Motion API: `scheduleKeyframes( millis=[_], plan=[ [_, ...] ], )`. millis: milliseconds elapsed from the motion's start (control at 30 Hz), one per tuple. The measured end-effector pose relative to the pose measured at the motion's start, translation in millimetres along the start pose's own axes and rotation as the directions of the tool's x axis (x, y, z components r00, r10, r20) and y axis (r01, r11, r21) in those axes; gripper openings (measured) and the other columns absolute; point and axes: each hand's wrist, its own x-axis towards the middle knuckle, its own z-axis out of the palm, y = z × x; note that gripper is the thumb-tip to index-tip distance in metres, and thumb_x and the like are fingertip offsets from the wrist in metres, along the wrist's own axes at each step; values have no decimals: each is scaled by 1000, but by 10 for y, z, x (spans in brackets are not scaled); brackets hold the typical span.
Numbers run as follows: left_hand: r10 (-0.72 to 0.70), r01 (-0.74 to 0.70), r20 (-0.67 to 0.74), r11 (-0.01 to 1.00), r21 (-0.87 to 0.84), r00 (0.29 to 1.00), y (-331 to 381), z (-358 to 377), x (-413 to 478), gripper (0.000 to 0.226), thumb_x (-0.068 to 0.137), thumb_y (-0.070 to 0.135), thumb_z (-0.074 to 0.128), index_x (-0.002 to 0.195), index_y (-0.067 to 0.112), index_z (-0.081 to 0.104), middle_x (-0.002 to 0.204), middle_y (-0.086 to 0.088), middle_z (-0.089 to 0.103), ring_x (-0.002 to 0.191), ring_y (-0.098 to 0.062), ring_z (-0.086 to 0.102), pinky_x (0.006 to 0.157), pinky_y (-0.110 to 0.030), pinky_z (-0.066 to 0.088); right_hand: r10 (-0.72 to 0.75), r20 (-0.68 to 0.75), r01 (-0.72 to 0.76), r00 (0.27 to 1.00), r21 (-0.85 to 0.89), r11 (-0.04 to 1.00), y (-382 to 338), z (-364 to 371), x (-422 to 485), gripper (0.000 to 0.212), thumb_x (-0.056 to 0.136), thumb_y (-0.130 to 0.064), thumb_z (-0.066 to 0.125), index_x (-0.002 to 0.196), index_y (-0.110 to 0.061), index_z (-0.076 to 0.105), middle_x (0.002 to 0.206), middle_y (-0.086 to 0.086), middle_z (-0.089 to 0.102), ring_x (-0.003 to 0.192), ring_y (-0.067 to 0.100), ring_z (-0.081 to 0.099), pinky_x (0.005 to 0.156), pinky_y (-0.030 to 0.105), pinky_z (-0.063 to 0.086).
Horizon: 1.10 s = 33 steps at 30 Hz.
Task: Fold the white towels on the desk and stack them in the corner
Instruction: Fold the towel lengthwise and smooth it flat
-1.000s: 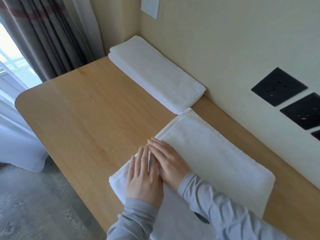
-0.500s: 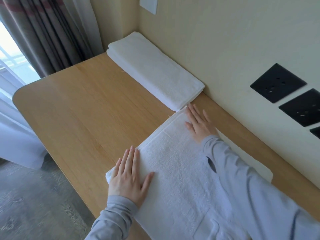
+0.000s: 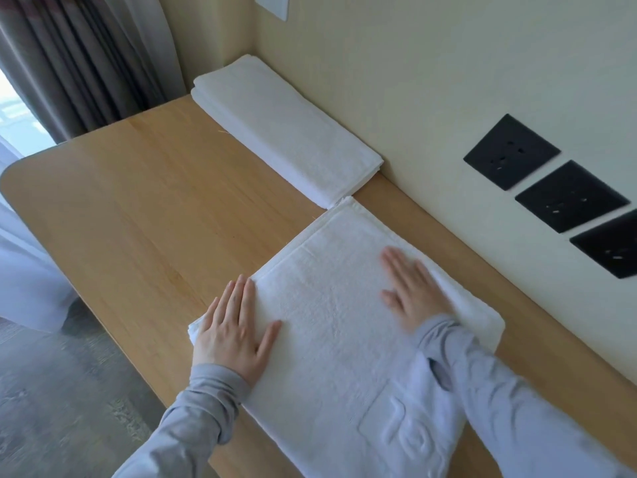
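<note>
Head view: the right hand (image 3: 413, 291) has slid back from the far corner of the towel (image 3: 331, 305) to its wall-side edge. The left hand (image 3: 234, 336) stays at the front edge. Both hands lie flat and released, pressing the cloth. Smoothing appears nearly complete. The folded stack (image 3: 286, 132) occupies the far corner of the desk (image 3: 155, 201). An embossed emblem (image 3: 403, 429) on the towel is illegible.

3 black socket plates (image 3: 570, 195) in diagonal row on cream wall (image 3: 413, 81), rt side, lowest cut by frame edge. White plate (image 3: 272, 5) on wall at top edge. Grey curtain (image 3: 69, 56) top left, sheer white curtain (image 3: 31, 270) below it, grey floor (image 3: 51, 391) btm left
</note>
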Motion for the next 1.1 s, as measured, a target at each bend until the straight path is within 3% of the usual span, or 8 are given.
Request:
scheduleKeyframes(
  millis=[167,267,367,567,767,900,1000,1100],
  plan=[
    [21,-21,4,997,72,1000,30,-25,10,94,77,68,-16,149,11,3,157,-5,5,145,-17,-1,116,-33,-7,269,63,-268,961,-20,963,242,-94,74,61,99,-40,16,147,-11,-9,157,5,-10,144,14,-12,117,33,-10],
    [-11,12,-53,1000,21,999,260,-129,-131,86,87,60,-5,146,0,14,155,-16,10,143,-29,5,117,-42,3,60,-86,-52,994,91,994,-298,-283,-23,59,99,-31,23,146,-8,-3,156,8,-4,145,21,-1,117,37,-3],
    [83,-90,-83,992,-87,993,795,-65,-495,69,91,44,25,139,-4,34,148,-20,30,135,-37,31,113,-48,20,-220,-172,244,960,138,960,-868,-291,-324,57,87,-18,30,140,3,34,148,17,33,138,30,29,113,44,22],
    [44,-35,82,994,-106,996,1101,189,-900,71,94,49,16,135,-4,41,145,-18,37,132,-33,39,110,-39,15,-331,18,332,943,-18,943,-772,1,-718,59,86,-35,37,137,-5,45,145,9,40,134,24,39,108,47,35],
    [73,-71,40,996,-50,996,1078,349,-900,74,90,51,25,142,-1,30,151,-17,26,139,-32,25,112,-43,17,75,113,-60,991,-130,990,623,98,-757,82,85,-61,-11,148,-11,8,156,3,6,145,18,10,117,36,0],
    [49,-49,15,999,9,999,1107,325,-900,77,90,53,18,143,-1,25,152,-17,22,140,-32,23,116,-46,15,285,153,-265,946,-140,954,1025,65,-769,84,78,-58,-13,148,-12,-7,158,2,-6,139,5,-17,114,33,-15],
    [-2,2,28,1000,-11,1000,1205,254,-951,84,85,61,-9,145,3,-1,155,-13,-2,144,-29,-1,117,-41,-4,117,-87,-118,989,-5,993,675,-80,-860,70,89,-46,5,147,-7,0,156,8,2,142,14,-6,115,29,-16],
    [-19,21,25,997,-73,1000,1610,195,-1177,81,91,56,-3,145,-1,17,153,-18,15,142,-34,13,118,-47,9,-185,-187,211,965,126,969,95,-145,-1018,60,94,-30,25,147,-5,13,154,11,14,143,25,11,118,34,-4]
  ],
)
